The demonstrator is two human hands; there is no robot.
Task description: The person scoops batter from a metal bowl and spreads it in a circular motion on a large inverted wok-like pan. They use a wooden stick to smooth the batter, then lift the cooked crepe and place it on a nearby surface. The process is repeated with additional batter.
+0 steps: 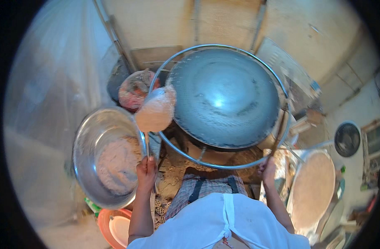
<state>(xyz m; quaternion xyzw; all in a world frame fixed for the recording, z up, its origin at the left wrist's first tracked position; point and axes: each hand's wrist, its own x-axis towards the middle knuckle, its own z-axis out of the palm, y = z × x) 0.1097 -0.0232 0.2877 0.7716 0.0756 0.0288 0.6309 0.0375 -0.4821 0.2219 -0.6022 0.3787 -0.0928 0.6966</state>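
My left hand (146, 168) is closed round the handle of a ladle (147, 141). Its broad bowl, heaped with pinkish-brown batter (154, 114), hangs beside the left edge of a big round dark griddle (223, 95). My right hand (268, 168) grips the lower end of a long dark stick (280, 132), which slants up along the griddle's right side. A shiny metal ring (219, 166) circles the griddle. Left of my left hand stands a wide steel basin (84, 145) with more of the same batter (117, 164) in it.
A stack of thin round brown sheets (314, 186) lies to the right. Behind the ladle is a reddish bucket (129, 95) with something grey inside. An orange basin (105, 224) stands at lower left, near several perforated briquettes (160, 209). A black fan (347, 139) is farther right.
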